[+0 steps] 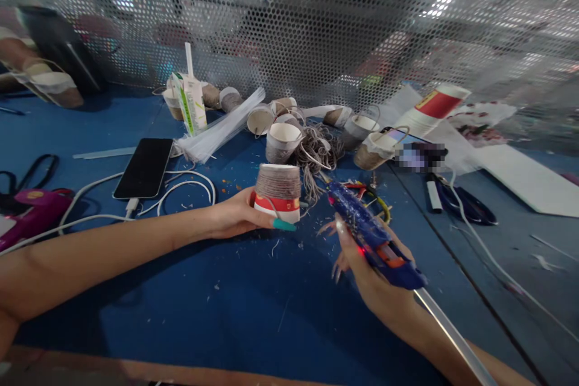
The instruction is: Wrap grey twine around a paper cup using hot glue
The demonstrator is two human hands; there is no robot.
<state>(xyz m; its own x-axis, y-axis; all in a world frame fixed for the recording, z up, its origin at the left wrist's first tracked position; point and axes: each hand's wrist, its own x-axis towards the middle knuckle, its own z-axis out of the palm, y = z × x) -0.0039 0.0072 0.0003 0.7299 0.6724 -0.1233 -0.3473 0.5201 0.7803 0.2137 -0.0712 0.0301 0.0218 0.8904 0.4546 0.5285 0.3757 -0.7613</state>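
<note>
My left hand (244, 214) is closed around a paper cup (277, 193), its thumb with a long teal nail across the front. Grey-brown cord is wound round the upper part of that cup, over a red band and a white section, and a loose strand hangs down its front. To the right, my right hand (366, 265) grips a blue hot glue gun (371, 232) with its nozzle pointing up and left, apart from the cup. A clear glue stick (452, 335) sticks out of the gun's rear. Behind the cup lies a tangle of grey cord (319, 154).
Several cord-wrapped cups (283, 142) stand and lie at the back. A phone (145, 169) on a white cable and a magenta glue gun (34, 211) are at left. Stacked paper cups (441, 108), scissors (465, 202) and a white board (534, 178) are at right, below a perforated metal screen (289, 24).
</note>
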